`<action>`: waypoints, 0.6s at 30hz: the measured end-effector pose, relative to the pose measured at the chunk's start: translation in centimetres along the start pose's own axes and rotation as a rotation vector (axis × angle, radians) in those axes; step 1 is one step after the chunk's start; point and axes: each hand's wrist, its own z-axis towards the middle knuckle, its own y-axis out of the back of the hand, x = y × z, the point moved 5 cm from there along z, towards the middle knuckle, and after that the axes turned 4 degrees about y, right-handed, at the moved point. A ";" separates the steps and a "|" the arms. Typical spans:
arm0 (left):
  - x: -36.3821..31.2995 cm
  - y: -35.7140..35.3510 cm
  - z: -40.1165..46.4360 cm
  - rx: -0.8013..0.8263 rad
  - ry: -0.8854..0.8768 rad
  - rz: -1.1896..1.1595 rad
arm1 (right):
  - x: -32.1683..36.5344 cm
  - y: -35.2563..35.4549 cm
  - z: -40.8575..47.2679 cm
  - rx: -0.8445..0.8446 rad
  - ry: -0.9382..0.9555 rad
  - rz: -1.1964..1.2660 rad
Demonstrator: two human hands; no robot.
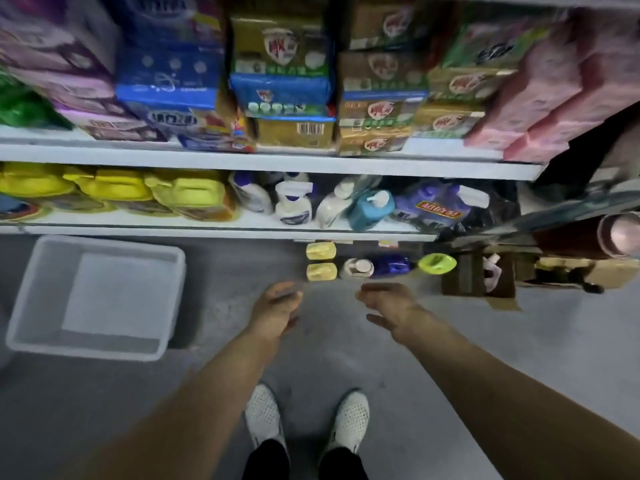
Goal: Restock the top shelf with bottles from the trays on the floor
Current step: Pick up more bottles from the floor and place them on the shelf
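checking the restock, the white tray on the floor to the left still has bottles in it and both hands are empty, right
Not quite. The head view shows the white tray holds no bottles. The left hand and right hand are indeed empty, fingers relaxed.

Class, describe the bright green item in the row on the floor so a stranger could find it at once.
Start at the lowest white shelf. Just beneath its front edge a short row of containers stands on the grey floor. The lime-green one ends the row on the right, beside a dark blue bottle, the only oval green top there.
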 end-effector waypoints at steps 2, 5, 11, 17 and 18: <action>1.4 -0.1 2.7 -0.008 0.007 -0.012 | -1.0 -0.7 2.7 -0.005 0.008 0.009; 3.5 -0.7 7.3 -0.003 0.011 -0.034 | -2.4 -1.7 6.9 -0.008 0.052 0.049; 6.8 -1.5 15.2 -0.015 -0.038 0.077 | -3.0 -3.0 14.2 -0.055 0.222 -0.070; 8.8 -2.4 21.4 -0.012 -0.120 0.114 | -0.9 -4.3 21.0 -0.134 0.455 -0.243; 9.1 -2.7 22.2 -0.007 -0.128 0.109 | -0.5 -4.7 21.7 -0.127 0.475 -0.274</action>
